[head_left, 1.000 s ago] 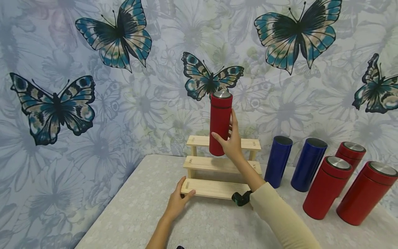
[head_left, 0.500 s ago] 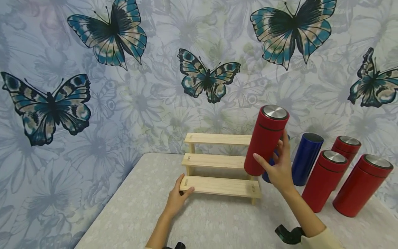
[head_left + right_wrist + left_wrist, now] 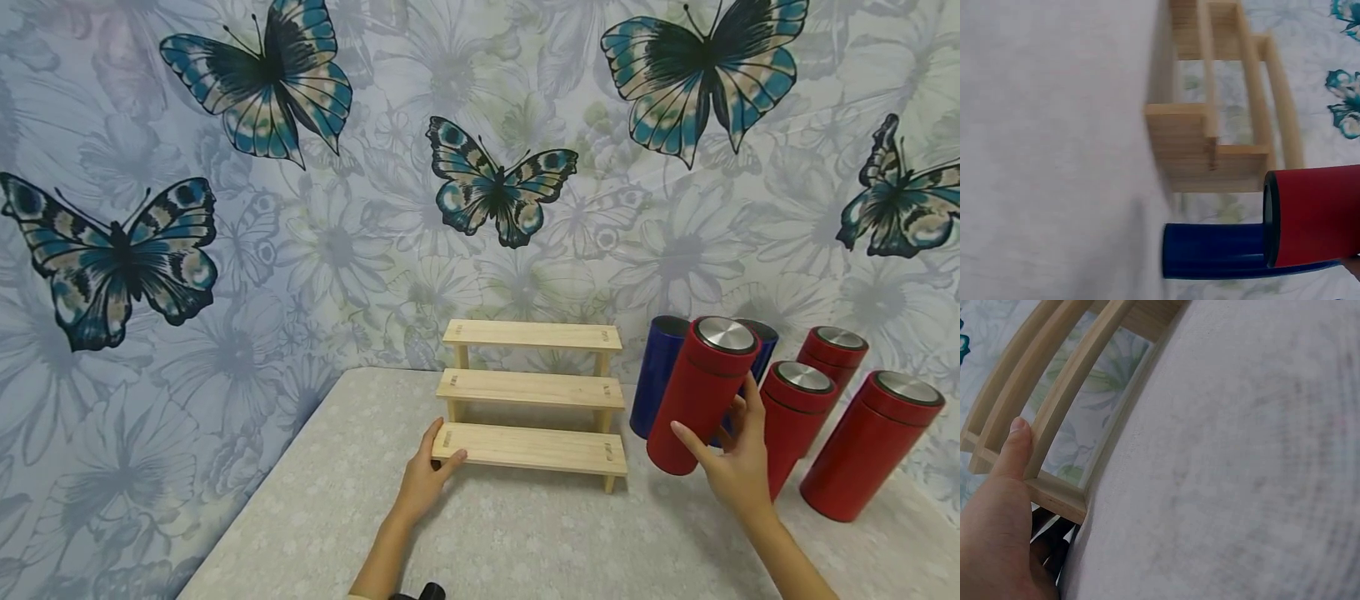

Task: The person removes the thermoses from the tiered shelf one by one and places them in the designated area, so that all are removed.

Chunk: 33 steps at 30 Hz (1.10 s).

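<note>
My right hand (image 3: pixel 738 471) holds a red thermos flask (image 3: pixel 699 404) with a silver-topped lid, thumb on its near side and fingers around the far side. The flask tilts slightly, and in the right wrist view its base (image 3: pixel 1272 215) is off the tablecloth. At the left end of a three-step wooden display stand (image 3: pixel 532 447), my left hand (image 3: pixel 422 483) grips the lowest step. In the left wrist view the thumb (image 3: pixel 1015 450) lies along the step's edge, with the other fingers curled beyond the end, partly hidden. All three steps are bare.
Two blue flasks (image 3: pixel 654 379) stand right of the stand, one mostly hidden behind the held flask. Farther right are three more red flasks (image 3: pixel 870 450). A butterfly-patterned backdrop (image 3: pixel 510 283) rises behind the pale cloth-covered table (image 3: pixel 525 542).
My right hand has carried the red flask from above the stand's upper steps to the right and down, in front of the blue flasks. The left hand has stayed on the stand.
</note>
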{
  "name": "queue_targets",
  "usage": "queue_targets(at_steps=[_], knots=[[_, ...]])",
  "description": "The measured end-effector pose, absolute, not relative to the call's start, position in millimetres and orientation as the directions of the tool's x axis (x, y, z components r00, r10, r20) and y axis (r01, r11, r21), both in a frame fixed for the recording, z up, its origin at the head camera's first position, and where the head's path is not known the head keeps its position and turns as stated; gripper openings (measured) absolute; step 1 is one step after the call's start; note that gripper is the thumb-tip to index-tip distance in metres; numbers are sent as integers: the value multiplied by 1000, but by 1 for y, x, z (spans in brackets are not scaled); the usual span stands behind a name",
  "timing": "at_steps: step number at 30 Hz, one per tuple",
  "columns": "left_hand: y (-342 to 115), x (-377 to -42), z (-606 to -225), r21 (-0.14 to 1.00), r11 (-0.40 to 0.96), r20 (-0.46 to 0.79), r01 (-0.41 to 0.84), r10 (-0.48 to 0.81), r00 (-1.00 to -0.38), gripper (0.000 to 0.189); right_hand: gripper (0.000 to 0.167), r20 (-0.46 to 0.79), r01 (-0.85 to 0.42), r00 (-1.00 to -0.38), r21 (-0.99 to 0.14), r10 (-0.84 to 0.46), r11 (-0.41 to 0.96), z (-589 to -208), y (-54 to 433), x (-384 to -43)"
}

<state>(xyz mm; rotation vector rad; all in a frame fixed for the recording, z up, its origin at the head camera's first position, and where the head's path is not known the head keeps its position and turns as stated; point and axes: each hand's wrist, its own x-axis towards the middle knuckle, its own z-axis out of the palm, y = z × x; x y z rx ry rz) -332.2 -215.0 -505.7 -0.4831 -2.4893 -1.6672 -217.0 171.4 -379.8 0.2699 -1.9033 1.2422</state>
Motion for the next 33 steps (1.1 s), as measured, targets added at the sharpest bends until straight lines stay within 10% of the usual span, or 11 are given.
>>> queue_targets(at_steps=[33], knots=[[-214,-331,-505,882,357,251,307,194,-948,80,113,573,-351,-746,-772,340,531,-457,193,-236]])
